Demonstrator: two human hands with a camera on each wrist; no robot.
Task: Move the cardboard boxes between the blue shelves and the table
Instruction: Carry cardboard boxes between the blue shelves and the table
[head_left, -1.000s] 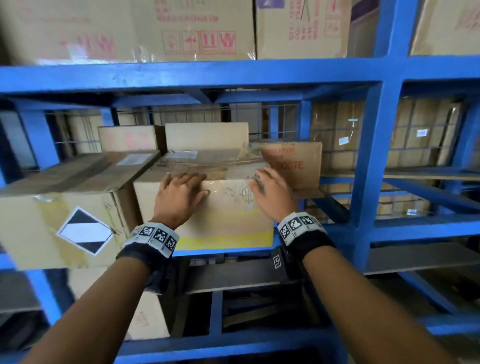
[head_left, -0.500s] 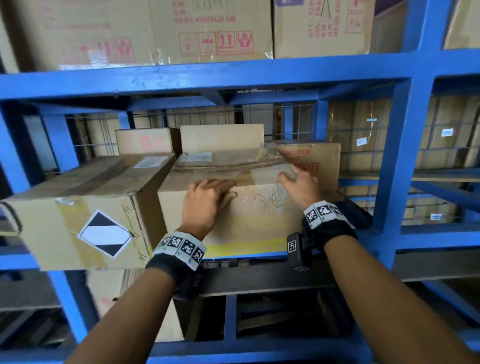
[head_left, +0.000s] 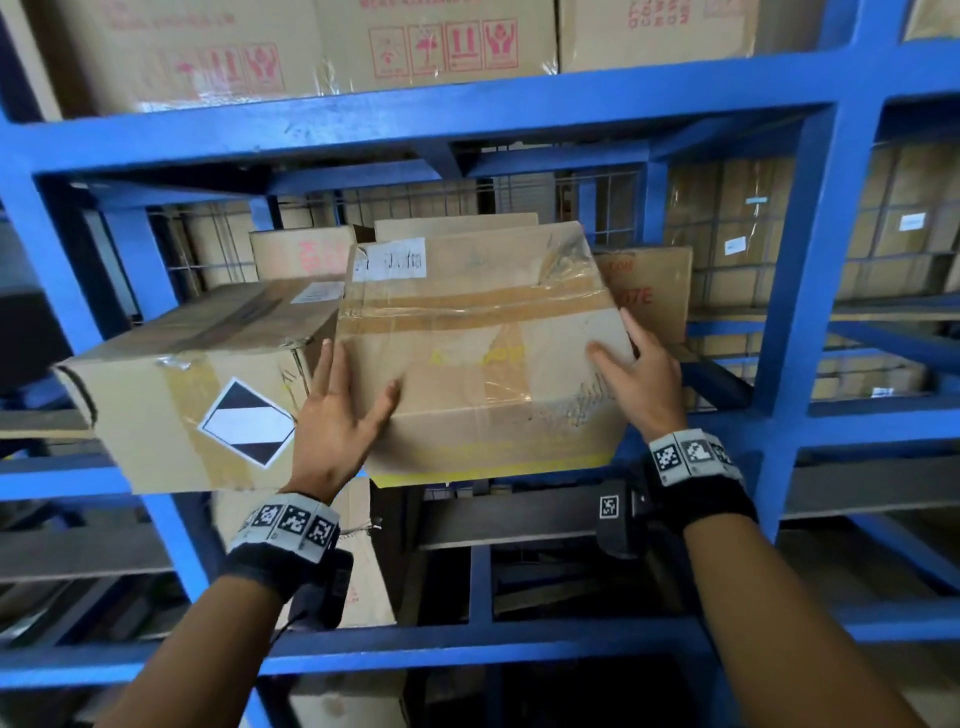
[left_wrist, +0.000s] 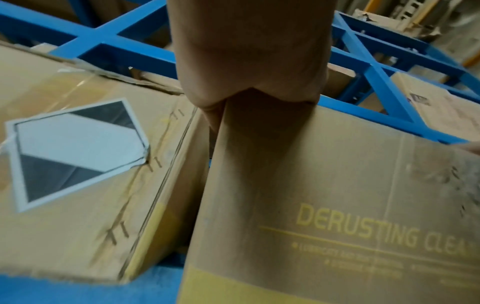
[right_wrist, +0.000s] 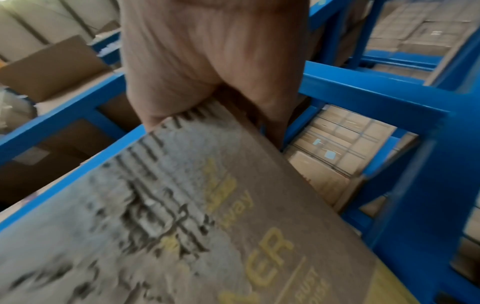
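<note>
A taped cardboard box (head_left: 478, 332) with yellow print sits on the middle level of the blue shelves (head_left: 467, 111), tipped so its top faces me. My left hand (head_left: 337, 415) straddles its left front corner, thumb on the near face and fingers along the left side. My right hand (head_left: 639, 379) grips the right edge, thumb on the near face and fingers hidden behind the side. The left wrist view shows the left hand (left_wrist: 249, 61) over the corner of the box (left_wrist: 337, 195). The right wrist view shows the right hand (right_wrist: 207, 61) on the box (right_wrist: 207, 226).
A larger box with a black-and-white diamond label (head_left: 197, 395) lies close on the left, nearly touching. More boxes stand behind, one with red print (head_left: 649, 291). A blue upright post (head_left: 810, 291) rises to the right. Boxes fill the shelf above (head_left: 332, 47) and below (head_left: 363, 571).
Both hands slid from lying flat on the box's front face out to its left and right edges. The box has tipped toward me and come forward on the shelf.
</note>
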